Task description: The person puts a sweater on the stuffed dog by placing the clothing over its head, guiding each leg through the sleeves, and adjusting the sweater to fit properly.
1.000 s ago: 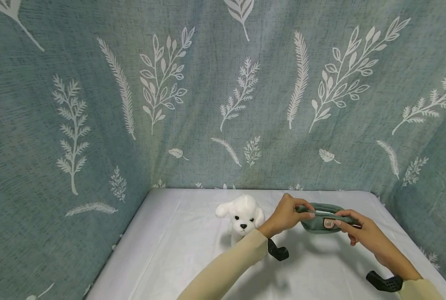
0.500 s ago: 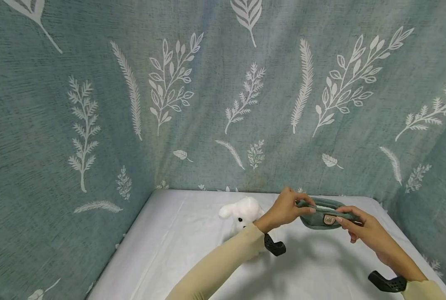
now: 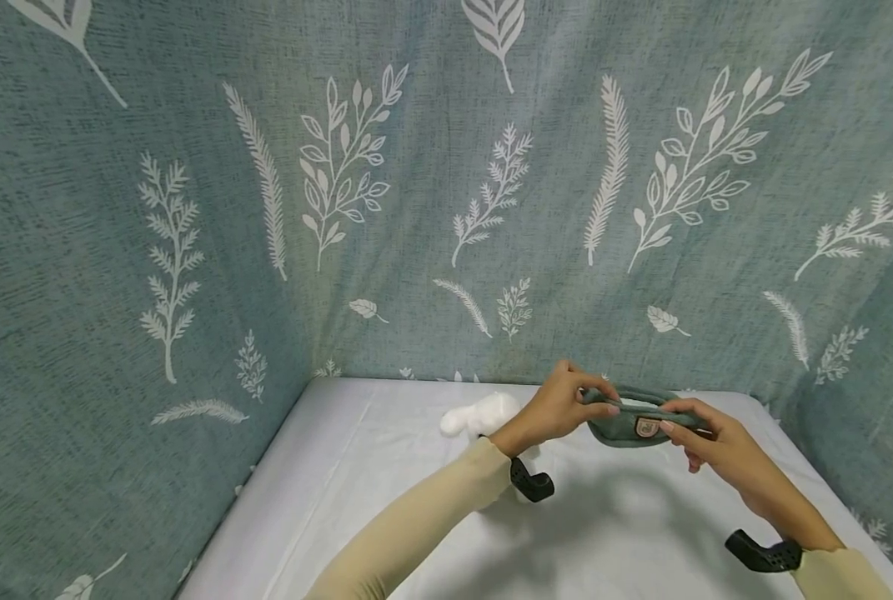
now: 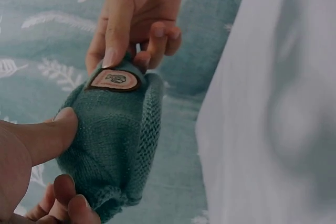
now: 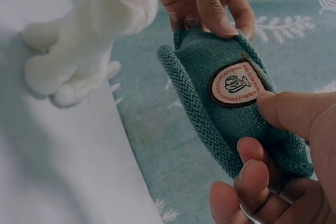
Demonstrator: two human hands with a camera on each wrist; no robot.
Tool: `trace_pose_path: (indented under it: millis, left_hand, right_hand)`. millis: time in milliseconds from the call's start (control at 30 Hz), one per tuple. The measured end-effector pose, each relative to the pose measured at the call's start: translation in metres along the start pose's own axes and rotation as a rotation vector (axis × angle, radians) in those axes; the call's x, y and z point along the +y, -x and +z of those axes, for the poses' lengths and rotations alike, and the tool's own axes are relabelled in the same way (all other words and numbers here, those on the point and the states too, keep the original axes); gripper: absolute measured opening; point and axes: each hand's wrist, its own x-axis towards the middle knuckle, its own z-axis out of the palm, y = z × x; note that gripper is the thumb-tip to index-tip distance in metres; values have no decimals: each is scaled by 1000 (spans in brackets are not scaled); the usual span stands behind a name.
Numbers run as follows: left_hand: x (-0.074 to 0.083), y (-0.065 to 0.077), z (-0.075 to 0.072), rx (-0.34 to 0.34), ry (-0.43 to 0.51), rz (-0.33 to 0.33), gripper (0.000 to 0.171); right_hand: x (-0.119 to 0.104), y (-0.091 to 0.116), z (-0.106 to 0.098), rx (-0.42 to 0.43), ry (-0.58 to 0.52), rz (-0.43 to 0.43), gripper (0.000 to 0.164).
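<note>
A small green knit sweater (image 3: 617, 430) with ribbed edges is stretched sideways in the air between both hands. My left hand (image 3: 553, 407) pinches its left end between thumb and fingers. At the other end, my right hand (image 3: 727, 450) grips the cloth, its thumb beside a pink, dark-edged patch (image 5: 236, 84). In the head view a white opening shows along the sweater's top. A white plush dog (image 3: 484, 412) stands on the table behind my left wrist, its face mostly covered there. The right wrist view shows the dog's body (image 5: 79, 45) and dark eyes, apart from the sweater.
The table (image 3: 371, 483) wears a white cloth. Grey-green curtains (image 3: 416, 208) with white leaf prints close in its back and sides. A black wrist mount (image 3: 532, 481) sits on the left forearm, another black mount (image 3: 763, 552) on the right.
Both hands have shifted slightly left and up, carrying the sweater along. My left forearm now covers more of the plush dog's face. The head view has tilted slightly.
</note>
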Motion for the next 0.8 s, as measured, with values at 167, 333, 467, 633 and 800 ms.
trace_pose_path:
  millis: [167, 333, 467, 633, 800]
  left_hand:
    - [0, 5, -11, 14, 11, 1, 17]
    - [0, 10, -22, 29, -23, 10, 19]
    - [-2, 14, -30, 47, -32, 6, 20]
    - [-5, 20, -42, 53, 8, -14, 20]
    - [-10, 28, -57, 72, 3, -1, 21]
  right_hand:
    - [-8, -4, 5, -8, -6, -34, 56]
    - [-16, -7, 12, -19, -6, -50, 57]
    - [-22, -12, 17, -30, -9, -74, 58]
    - [-31, -19, 23, -46, -30, -106, 55]
    - [-40, -26, 33, -69, -61, -152, 53]
